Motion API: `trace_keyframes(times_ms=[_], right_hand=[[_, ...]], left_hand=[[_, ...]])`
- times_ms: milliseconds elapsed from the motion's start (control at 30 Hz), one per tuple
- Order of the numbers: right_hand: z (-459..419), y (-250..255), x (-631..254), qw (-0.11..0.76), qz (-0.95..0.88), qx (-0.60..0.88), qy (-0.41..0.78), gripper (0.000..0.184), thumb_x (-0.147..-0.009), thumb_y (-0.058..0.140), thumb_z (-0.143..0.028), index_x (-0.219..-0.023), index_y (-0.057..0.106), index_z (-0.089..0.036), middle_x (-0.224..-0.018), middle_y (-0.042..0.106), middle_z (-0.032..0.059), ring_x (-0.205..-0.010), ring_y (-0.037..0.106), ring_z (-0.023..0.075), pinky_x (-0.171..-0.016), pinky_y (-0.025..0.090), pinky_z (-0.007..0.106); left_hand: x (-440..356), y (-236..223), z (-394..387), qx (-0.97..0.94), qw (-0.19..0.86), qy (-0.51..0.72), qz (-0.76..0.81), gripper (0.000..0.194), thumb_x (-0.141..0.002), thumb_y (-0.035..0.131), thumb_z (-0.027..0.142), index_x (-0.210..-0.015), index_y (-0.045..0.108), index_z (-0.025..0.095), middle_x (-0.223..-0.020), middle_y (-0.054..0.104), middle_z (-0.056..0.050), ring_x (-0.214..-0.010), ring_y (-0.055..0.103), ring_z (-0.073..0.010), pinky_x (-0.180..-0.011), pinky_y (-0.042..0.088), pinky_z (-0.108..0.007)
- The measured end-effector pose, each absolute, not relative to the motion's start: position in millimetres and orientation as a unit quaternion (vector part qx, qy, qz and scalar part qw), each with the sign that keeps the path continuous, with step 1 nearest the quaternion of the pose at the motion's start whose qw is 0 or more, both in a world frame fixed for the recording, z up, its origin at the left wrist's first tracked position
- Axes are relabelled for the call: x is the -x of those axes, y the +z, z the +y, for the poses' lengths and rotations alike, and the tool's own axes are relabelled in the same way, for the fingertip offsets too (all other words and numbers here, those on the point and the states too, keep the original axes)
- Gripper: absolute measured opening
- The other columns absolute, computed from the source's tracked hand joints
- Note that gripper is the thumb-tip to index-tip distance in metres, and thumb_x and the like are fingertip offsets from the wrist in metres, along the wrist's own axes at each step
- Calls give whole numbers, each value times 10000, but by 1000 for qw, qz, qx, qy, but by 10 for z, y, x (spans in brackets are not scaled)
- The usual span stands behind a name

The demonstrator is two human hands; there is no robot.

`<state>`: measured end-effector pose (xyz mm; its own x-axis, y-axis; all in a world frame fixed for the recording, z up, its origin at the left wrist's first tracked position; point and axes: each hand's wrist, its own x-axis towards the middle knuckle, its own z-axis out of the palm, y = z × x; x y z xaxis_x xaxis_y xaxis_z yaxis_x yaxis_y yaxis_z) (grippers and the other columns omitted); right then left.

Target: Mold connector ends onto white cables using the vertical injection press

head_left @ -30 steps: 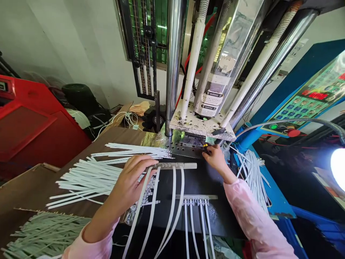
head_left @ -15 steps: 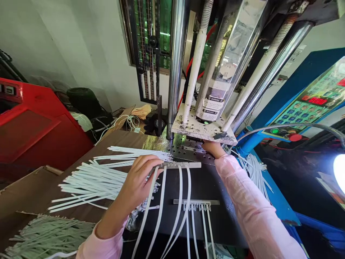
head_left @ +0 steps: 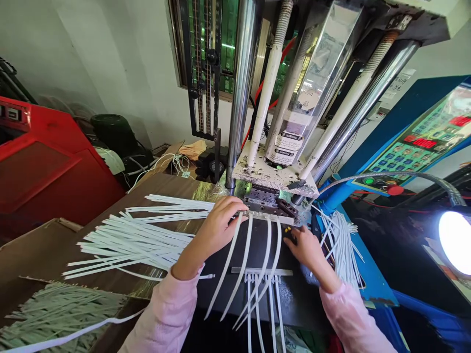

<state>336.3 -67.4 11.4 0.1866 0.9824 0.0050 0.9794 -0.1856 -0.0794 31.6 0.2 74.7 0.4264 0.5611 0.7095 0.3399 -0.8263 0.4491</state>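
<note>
The person's left hand [head_left: 221,228] is closed around the left end of a pale plastic runner [head_left: 267,216], from which a row of curved white cable ties [head_left: 257,260] hangs. The runner sits just in front of a dark metal mould plate [head_left: 267,202] on an injection-moulding press. The right hand [head_left: 307,250] rests on the black work surface [head_left: 221,299], fingers curled beside a small yellow-and-black object [head_left: 288,234]; whether it is gripping that object cannot be told. A second runner [head_left: 261,271] with ties lies nearer the person.

Two labels reading "WARNING" mark a clear cylinder [head_left: 289,142] on the press, and a control panel [head_left: 414,147] shows red digits, too small to read, beside a red button [head_left: 395,189]. Loose white strips [head_left: 136,240] lie on the brown tabletop [head_left: 165,184], while a cardboard box [head_left: 44,240] holds pale green strips [head_left: 55,306]. More white ties [head_left: 340,240] bunch on the blue machine frame [head_left: 371,264], near a bright gooseneck lamp [head_left: 456,236].
</note>
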Motion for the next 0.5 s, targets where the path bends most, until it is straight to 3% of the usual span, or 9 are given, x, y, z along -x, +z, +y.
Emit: trace_keyframes(times_ms=[100, 200, 300, 400, 500], right_hand=[[-901, 149, -3439, 200, -633, 739, 116, 330, -917, 535, -480, -999, 694, -202, -1091, 639, 128, -1037, 629, 283, -952, 458, 440], [-911, 365, -3477, 415, -569, 628, 332, 453, -980, 394, -557, -1195, 639, -242, -1193, 644, 129, -1113, 616, 262, -928, 504, 412], [-756, 505, -3472, 431, -544, 527, 491, 463, -927, 535, -596, -1183, 652, -228, -1022, 697, 99, -843, 648, 213, -717, 536, 342], [-440, 417, -3488, 434, -577, 538, 435, 459, -832, 688, -557, -1084, 693, -174, -813, 673, 37, -634, 549, 137, -598, 472, 270], [-31, 208, -3563, 417, -623, 580, 318, 544, -841, 611, -593, -1137, 703, -146, -776, 677, 33, -617, 560, 145, -591, 487, 280]], left_hand=[[-516, 734, 27, -860, 148, 429, 235, 113, -943, 581, 152, -1036, 629, 194, -1023, 654, -62, -1004, 607, -201, -926, 488, -351], [-687, 666, 86, -869, 152, 423, 208, 134, -947, 576, 149, -1055, 643, 193, -1029, 655, -68, -1001, 601, -202, -920, 487, -348], [-802, 551, 243, -867, 134, 430, 214, 171, -952, 587, 180, -1095, 677, 205, -1054, 651, -73, -1034, 589, -211, -933, 486, -357], [-880, 389, 508, -850, 144, 425, 275, 227, -903, 664, 209, -1120, 721, 249, -1057, 655, -62, -1013, 615, -212, -911, 509, -353], [-959, 193, 831, -807, 250, 394, 361, 348, -806, 729, 139, -1138, 736, 244, -1018, 692, -44, -933, 668, -181, -865, 545, -300]])
